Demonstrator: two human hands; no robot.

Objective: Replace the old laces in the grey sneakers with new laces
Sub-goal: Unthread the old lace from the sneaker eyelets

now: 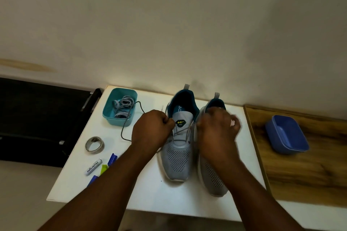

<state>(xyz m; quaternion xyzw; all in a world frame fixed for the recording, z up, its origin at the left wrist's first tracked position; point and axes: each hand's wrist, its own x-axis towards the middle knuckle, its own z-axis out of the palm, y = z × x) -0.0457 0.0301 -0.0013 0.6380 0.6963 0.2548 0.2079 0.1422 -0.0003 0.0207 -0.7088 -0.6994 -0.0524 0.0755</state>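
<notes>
We pinch the thin dark lace [131, 118] in our closed left hand [150, 129]. Our right hand [216, 129], blurred, is fisted on its other end over the left shoe [177, 155] of two mesh sneakers, mid-table [142, 189]. The right shoe [214, 176] nears the wooden edge; open white surface lies toward us. A teal tub [108, 112] holds flat grey laces [123, 107].

Grey perforated sneakers [177, 148] with teal lining, teal tub [120, 108], blue tub [286, 134].
</notes>
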